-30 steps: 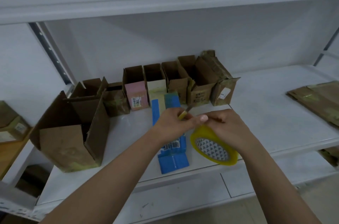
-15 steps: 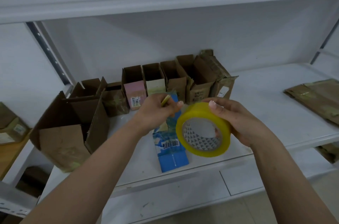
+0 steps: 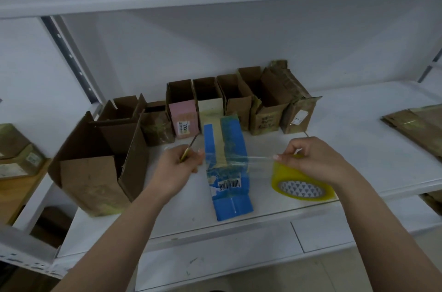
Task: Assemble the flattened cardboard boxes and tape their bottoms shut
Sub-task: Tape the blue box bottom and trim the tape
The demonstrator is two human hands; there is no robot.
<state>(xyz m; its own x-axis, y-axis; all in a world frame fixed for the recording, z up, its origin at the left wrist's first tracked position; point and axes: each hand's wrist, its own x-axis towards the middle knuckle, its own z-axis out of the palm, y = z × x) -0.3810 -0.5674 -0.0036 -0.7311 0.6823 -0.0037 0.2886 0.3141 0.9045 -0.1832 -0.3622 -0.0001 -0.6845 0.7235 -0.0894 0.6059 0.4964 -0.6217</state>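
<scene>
A blue box point(image 3: 229, 172) with a barcode label lies on its side on the white shelf point(image 3: 358, 148). A clear strip of tape point(image 3: 251, 160) stretches across it, above its surface. My left hand point(image 3: 178, 162) pinches the strip's free end and also holds a thin yellow-handled tool point(image 3: 189, 150). My right hand point(image 3: 313, 160) grips the yellow tape roll point(image 3: 302, 182), which rests near the shelf's front edge to the right of the box.
Several open, assembled cardboard boxes point(image 3: 239, 102) stand in a row along the back wall. A large open brown box point(image 3: 95, 167) stands at the left. Flattened cardboard point(image 3: 416, 126) lies at the far right. More boxes point(image 3: 16, 155) sit on a lower surface at the left.
My hands have moved apart, drawing a strip of tape out across the blue box. The roll went from upright in front of me down to the right, by the shelf's edge.
</scene>
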